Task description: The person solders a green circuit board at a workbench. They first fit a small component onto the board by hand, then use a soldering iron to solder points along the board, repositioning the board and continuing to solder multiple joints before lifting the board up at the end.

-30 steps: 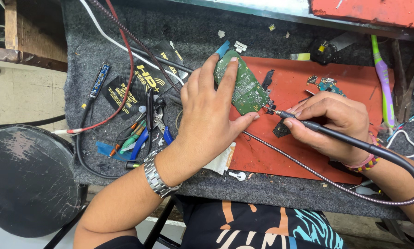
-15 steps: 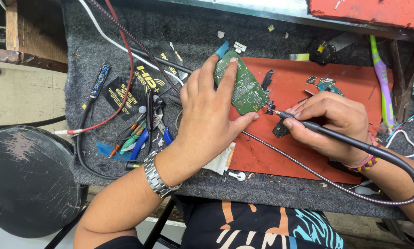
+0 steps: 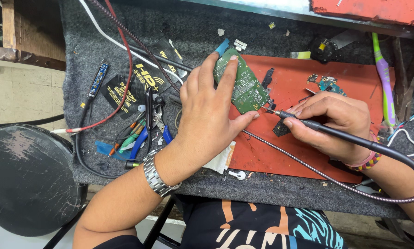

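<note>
At the near edge of the view, the person's dark printed shirt (image 3: pixel 262 226) fills the bottom, with a round black stool seat (image 3: pixel 27 182) off to the left on the floor. Just beyond lies the grey felt-covered counter (image 3: pixel 281 186), where a small white earbud (image 3: pixel 237 174) sits near its front edge. The left hand (image 3: pixel 207 117), a metal wristwatch (image 3: pixel 157 176) on its wrist, reaches up over the counter; its fingers are clamped on a green circuit board (image 3: pixel 243 83), thumb at the lower edge and fingertips spread along the upper left, holding the board tilted above the left part of a red work mat (image 3: pixel 299 147). The right hand (image 3: pixel 334 124), wearing a braided wristband (image 3: pixel 366 161), has its fingers closed in a pen grip around a black soldering iron (image 3: pixel 308 123), whose tip touches the board's lower right corner. A braided cable (image 3: pixel 308 168) runs from below the board across the mat toward the right. To the left of the left hand lies a heap of tools: blue-handled pliers (image 3: pixel 142 138), tweezers and a black flat packet (image 3: pixel 128 87), ringed by black and red wires. Farther back on the mat rests a small blue-green board piece (image 3: pixel 328 84), and at the far right a green toothbrush (image 3: pixel 384 78) lies upright along the mat's edge.
</note>
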`<state>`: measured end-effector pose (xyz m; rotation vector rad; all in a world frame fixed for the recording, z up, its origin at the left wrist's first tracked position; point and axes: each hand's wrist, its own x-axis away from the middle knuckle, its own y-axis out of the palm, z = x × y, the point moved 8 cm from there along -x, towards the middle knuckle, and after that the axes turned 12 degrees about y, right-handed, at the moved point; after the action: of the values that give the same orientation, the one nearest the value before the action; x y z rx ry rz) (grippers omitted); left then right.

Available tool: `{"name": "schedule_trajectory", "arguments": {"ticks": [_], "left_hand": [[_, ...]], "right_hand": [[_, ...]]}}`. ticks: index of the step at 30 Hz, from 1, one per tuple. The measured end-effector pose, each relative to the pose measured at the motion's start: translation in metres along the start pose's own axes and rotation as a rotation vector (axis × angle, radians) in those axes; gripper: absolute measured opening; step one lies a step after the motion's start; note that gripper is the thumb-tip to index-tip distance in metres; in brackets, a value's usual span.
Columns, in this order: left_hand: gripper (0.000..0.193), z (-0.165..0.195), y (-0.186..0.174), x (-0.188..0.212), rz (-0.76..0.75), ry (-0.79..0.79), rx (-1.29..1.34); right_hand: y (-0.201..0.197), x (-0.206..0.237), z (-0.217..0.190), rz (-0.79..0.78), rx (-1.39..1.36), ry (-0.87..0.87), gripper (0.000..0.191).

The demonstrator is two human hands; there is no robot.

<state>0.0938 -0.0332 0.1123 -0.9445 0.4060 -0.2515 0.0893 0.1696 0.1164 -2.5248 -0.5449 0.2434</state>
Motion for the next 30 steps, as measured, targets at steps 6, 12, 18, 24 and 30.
{"name": "schedule_trajectory", "arguments": {"ticks": [6,12,18,24,30], "left_hand": [[0.100,0.0006,-0.0004,-0.0006,0.001,-0.002,0.008],[0.100,0.0005,-0.0003,0.0006,0.001,-0.003,-0.003],[0.100,0.0008,-0.0002,0.0003,0.002,0.001,-0.002],[0.100,0.0010,0.0010,0.0015,0.001,0.001,-0.004],[0.101,0.0007,0.0020,0.0013,-0.001,-0.003,0.001]], "right_hand": [[-0.0002,0.0003,0.0014,0.014,0.017,0.016,0.018],[0.0009,0.0005,0.0026,0.006,0.027,0.026,0.019],[0.0002,0.0001,0.0001,0.004,0.027,0.012,0.018],[0.0013,0.0010,0.0031,0.002,0.030,0.043,0.018],[0.0019,0.0006,0.0035,-0.005,0.020,0.035,0.019]]}}
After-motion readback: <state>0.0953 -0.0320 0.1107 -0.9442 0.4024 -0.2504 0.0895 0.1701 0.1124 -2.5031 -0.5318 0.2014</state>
